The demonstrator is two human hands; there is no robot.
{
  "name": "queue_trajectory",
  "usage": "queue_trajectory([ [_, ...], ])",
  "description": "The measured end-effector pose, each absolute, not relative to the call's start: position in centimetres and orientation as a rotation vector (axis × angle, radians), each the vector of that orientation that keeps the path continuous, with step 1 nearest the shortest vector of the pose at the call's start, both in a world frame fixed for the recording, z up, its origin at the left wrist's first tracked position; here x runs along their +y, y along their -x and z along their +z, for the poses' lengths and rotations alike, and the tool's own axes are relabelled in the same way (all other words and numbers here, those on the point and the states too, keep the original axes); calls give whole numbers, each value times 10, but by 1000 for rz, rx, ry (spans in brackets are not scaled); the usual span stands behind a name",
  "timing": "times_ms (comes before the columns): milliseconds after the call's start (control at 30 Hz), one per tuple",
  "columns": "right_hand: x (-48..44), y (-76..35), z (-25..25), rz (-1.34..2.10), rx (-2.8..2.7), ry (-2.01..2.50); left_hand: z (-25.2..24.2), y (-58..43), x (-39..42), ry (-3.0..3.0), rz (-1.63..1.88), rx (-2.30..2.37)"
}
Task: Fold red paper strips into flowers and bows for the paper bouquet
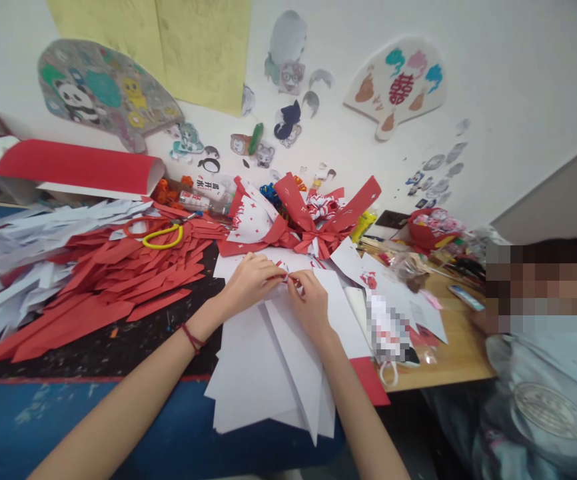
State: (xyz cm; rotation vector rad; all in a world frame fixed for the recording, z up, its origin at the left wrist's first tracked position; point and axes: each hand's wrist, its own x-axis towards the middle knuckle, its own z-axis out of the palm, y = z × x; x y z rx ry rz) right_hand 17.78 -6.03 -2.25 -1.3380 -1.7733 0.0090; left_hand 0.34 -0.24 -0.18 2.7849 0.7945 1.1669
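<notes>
My left hand point(253, 280) and my right hand point(311, 300) meet above a stack of white paper sheets point(253, 367). Fingertips of both are pinched together on a small red-and-white paper piece point(286, 275); most of it is hidden by the fingers. Just behind them stand folded red-and-white paper decorations point(313, 220). To the left lies a pile of red paper strips point(113, 273), with white paper strips point(33, 233) beyond it. Scissors with red and yellow handles point(163, 237) rest open-bladed or not, I cannot tell, on the strips.
A red paper roll point(78, 167) lies at the back left near a plastic bottle point(218, 197). On the right, a wooden table point(448, 360) bears papers, a phone point(466, 298) and small clutter. A person in a grey top point(543, 393) sits there. Decorated fans hang on the wall.
</notes>
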Motion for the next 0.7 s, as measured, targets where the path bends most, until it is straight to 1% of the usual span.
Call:
queue_trajectory([
  [300,-61,-177,-23,-13,-1777,1356,-1,-4,-7,-2863,1151,799],
  [533,-61,-176,-25,-61,-1823,1355,-7,-13,-15,-2928,1251,1000],
  [700,-60,-174,-26,-109,-1857,1370,-11,-16,-17,-2949,1235,1056],
])
